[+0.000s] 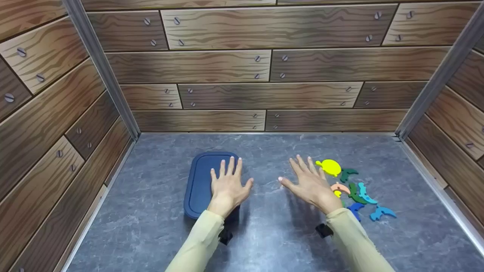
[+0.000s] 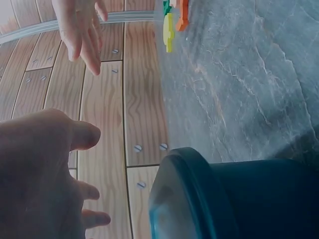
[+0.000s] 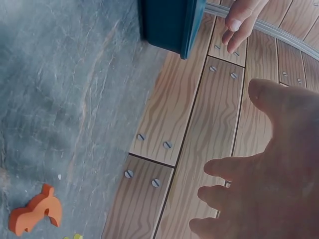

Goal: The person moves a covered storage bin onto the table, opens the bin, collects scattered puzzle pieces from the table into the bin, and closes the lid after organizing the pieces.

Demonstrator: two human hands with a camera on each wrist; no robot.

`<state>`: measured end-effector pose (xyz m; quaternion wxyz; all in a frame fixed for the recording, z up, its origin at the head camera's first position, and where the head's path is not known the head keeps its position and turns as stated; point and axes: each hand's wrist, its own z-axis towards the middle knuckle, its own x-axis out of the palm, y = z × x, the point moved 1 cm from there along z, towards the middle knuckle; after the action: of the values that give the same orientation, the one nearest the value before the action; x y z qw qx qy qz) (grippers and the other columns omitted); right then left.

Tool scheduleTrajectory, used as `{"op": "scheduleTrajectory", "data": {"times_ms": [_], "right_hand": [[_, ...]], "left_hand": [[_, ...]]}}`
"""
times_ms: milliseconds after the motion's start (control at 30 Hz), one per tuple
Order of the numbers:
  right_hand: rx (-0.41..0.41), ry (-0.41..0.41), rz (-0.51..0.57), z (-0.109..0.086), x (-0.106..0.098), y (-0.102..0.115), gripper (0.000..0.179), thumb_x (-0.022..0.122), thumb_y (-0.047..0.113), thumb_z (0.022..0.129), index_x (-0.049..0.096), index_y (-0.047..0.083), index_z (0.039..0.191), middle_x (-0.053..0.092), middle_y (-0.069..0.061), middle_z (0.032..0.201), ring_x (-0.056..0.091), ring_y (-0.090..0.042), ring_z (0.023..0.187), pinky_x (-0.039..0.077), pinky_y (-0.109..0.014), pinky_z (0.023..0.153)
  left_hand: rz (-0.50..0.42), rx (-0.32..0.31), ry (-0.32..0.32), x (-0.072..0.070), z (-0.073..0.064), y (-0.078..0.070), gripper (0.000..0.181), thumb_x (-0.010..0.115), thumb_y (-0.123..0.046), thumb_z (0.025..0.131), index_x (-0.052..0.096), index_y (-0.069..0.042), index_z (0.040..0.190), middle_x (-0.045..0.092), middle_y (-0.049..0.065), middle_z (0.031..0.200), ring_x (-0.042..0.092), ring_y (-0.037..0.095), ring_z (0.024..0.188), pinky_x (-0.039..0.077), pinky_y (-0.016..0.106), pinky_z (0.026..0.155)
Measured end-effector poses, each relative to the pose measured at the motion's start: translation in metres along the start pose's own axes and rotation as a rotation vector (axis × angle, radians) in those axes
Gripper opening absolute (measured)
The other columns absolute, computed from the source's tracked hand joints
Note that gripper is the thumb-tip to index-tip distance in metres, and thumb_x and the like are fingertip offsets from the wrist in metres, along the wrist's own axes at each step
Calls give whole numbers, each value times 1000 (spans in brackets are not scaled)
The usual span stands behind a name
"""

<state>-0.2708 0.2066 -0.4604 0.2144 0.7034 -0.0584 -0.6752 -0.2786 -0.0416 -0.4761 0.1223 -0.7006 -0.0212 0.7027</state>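
My left hand (image 1: 228,187) hovers with fingers spread over the right side of a dark blue lidded box (image 1: 198,189). In the left wrist view a gap shows between that hand (image 2: 45,169) and the box's lid (image 2: 174,199). Palm down and fingers fanned out, my right hand (image 1: 312,187) hangs above the tabletop, holding nothing. Just beyond its fingers lies a flat yellow turtle-like piece (image 1: 331,167). Beside its wrist are an orange curved piece (image 1: 340,187), a green piece (image 1: 355,193) and a light blue piece (image 1: 366,194). My right forearm side partly hides some pieces.
A dark green piece (image 1: 348,173) sits near the yellow one. Closer to me are a dark blue piece (image 1: 355,209) and a blue piece (image 1: 382,213). Wood-patterned walls (image 1: 223,68) with metal corner posts (image 1: 109,75) enclose the grey marbled tabletop (image 1: 264,226) at the back and sides.
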Motion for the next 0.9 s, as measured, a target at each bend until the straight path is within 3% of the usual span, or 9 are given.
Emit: {"op": "scheduleTrajectory", "data": {"times_ms": [233, 467, 700, 900], "right_hand": [[-9, -46, -9, -4, 6, 5, 92, 37, 73, 92, 25, 10, 157, 13, -19, 162, 3, -44, 147, -2, -67, 111], [-37, -114, 17, -7, 18, 12, 87, 38, 70, 94, 26, 11, 157, 14, -15, 163, 8, -39, 148, 2, -61, 115], [-111, -261, 82, -9, 40, 27, 74, 49, 56, 97, 34, 12, 155, 21, -9, 162, 20, -33, 147, 13, -57, 115], [-142, -336, 173, -8, 60, 43, 66, 55, 47, 97, 41, 12, 152, 31, -8, 158, 31, -34, 142, 20, -61, 111]], "left_hand": [[10, -8, -14, 1, -5, 4, 75, 37, -61, 98, 15, -24, 160, 13, 6, 164, 8, 33, 149, 8, 60, 115], [-36, -8, -51, -1, -14, 12, 74, 38, -61, 98, 20, -23, 159, 16, 6, 164, 11, 33, 149, 9, 59, 115], [-103, 1, -137, -5, -22, 30, 72, 40, -58, 99, 24, -22, 158, 20, 8, 163, 14, 32, 148, 13, 58, 115], [-144, -54, -204, -7, -29, 57, 70, 40, -57, 99, 26, -20, 158, 23, 9, 161, 18, 33, 147, 18, 58, 114]]}}
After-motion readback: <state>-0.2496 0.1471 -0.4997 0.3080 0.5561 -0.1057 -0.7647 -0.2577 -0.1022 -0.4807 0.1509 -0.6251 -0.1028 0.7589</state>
